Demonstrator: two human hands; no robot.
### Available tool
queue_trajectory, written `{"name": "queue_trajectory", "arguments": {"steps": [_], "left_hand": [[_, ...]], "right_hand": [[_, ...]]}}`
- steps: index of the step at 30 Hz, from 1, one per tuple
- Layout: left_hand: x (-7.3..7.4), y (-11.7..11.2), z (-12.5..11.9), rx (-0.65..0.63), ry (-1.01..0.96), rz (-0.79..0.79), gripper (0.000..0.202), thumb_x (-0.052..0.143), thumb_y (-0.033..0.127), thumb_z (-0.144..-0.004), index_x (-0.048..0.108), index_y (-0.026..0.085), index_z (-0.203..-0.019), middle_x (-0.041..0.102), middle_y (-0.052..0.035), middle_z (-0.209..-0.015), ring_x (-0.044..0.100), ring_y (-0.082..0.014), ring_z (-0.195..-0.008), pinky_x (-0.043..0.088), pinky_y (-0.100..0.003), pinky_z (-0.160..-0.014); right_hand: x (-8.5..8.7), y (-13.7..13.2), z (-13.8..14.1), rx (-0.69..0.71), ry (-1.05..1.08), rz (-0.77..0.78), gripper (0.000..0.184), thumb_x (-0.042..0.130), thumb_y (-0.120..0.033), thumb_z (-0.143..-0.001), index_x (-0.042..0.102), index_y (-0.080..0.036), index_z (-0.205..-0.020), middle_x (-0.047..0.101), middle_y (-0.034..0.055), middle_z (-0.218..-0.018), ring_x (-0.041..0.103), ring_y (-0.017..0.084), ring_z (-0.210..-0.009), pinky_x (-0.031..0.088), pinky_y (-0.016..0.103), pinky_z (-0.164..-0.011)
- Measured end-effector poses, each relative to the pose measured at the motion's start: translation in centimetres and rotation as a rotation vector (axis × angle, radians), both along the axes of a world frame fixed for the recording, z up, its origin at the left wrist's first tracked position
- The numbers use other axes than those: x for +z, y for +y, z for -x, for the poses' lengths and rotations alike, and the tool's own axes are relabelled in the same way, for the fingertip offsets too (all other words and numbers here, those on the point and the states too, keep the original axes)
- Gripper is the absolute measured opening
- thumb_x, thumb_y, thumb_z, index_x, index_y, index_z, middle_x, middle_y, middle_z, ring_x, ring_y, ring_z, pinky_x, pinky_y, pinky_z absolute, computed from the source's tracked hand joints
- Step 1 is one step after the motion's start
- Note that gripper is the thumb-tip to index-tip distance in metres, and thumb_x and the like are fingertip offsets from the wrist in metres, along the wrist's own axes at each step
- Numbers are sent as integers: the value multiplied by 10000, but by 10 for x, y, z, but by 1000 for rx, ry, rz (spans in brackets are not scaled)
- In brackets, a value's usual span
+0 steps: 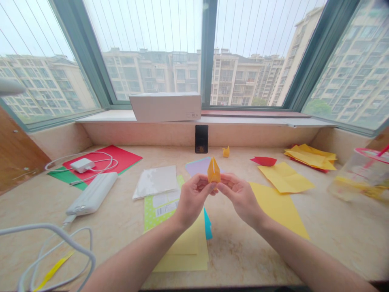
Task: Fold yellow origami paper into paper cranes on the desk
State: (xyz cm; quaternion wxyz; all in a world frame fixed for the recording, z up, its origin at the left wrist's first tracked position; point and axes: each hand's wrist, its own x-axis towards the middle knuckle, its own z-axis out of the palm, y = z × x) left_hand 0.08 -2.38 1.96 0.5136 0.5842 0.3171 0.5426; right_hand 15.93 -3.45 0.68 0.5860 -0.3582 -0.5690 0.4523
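Note:
Between my two hands, a folded piece of yellow paper (214, 172) stands upright, pointed at the top with a slit down its middle. My left hand (196, 194) pinches its lower left side, thumb in front. On the lower right side, my right hand (240, 192) pinches it the same way. The fingers behind the paper are partly hidden. Beyond it sits a small folded yellow paper figure (225, 151). A red folded paper piece (263, 161) and a creased yellow sheet (285, 177) lie to the right of my hands.
A black phone (201, 139) leans on the back wall. Left are a white power bank (92, 194), a charger (82, 165) with cables and red paper (126, 157). Light yellow sheets (182, 261) lie below my hands. A clear plastic cup (358, 174) stands far right.

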Motion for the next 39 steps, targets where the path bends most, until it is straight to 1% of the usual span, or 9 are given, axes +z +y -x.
{"name": "queue_trajectory", "arguments": {"steps": [2, 4, 11, 19, 24, 27, 31, 34, 39], "left_hand": [[-2, 1, 1, -25, 21, 14, 280, 758, 386, -819, 638, 134, -843, 731, -43, -750, 699, -152, -665, 572, -276, -685], [-3, 2, 2, -65, 41, 23, 300, 744, 412, -829, 641, 132, -856, 732, -47, -743, 715, -168, -683, 577, -288, -693], [-3, 3, 2, -65, 69, 44, 328, 700, 452, -857, 631, 132, -836, 719, -41, -740, 714, -171, -651, 576, -287, -655], [-3, 4, 2, -69, 97, 65, 324, 701, 441, -856, 616, 135, -790, 688, -27, -670, 669, -148, -586, 553, -276, -613], [-2, 2, 0, -79, 91, 95, 350, 704, 460, -846, 600, 135, -770, 694, -36, -687, 676, -153, -580, 558, -277, -598], [-3, 0, -1, -76, 81, 112, 365, 694, 483, -851, 627, 126, -821, 713, -53, -710, 696, -166, -605, 569, -286, -616], [-4, -2, -2, -120, 80, 116, 383, 684, 497, -856, 654, 118, -894, 708, -54, -704, 707, -176, -649, 578, -294, -648], [-5, -1, -2, -130, 70, 131, 368, 694, 484, -851, 655, 118, -874, 716, -61, -737, 701, -167, -638, 580, -294, -640], [-3, 4, 1, -107, 42, 155, 339, 715, 459, -841, 631, 131, -825, 723, -53, -700, 700, -161, -616, 577, -287, -636]], "right_hand": [[-2, 2, -3, -23, -45, 14, 245, 750, -420, -821, 752, -197, -923, 758, 74, -947, 698, 223, -872, 555, 396, -843], [-3, 3, -5, -42, -70, 41, 245, 742, -431, -827, 759, -191, -871, 766, 64, -872, 697, 215, -824, 549, 387, -826], [-5, 3, -8, -86, -167, 30, 247, 735, -438, -827, 779, -199, -867, 768, 59, -832, 694, 225, -841, 530, 393, -849], [-3, 3, -6, 23, -61, 106, 310, 716, -476, -831, 756, -190, -943, 780, 69, -912, 715, 223, -846, 553, 371, -806], [-4, 4, -7, -43, -133, 90, 314, 705, -479, -840, 750, -168, -867, 763, 62, -821, 697, 210, -782, 545, 367, -777], [-4, 5, -8, -82, -147, 92, 318, 709, -481, -837, 748, -167, -864, 760, 70, -831, 695, 217, -798, 545, 374, -785], [-2, 5, -7, -100, -92, 93, 309, 726, -478, -822, 743, -174, -878, 768, 70, -853, 700, 210, -797, 550, 367, -795], [-3, 6, -7, -81, -86, 89, 322, 709, -491, -833, 730, -181, -916, 765, 67, -866, 702, 208, -791, 553, 362, -782], [-5, 6, -7, -82, -100, -5, 395, 695, -446, -863, 605, -236, -1186, 716, 23, -860, 686, 190, -809, 540, 351, -778]]}}
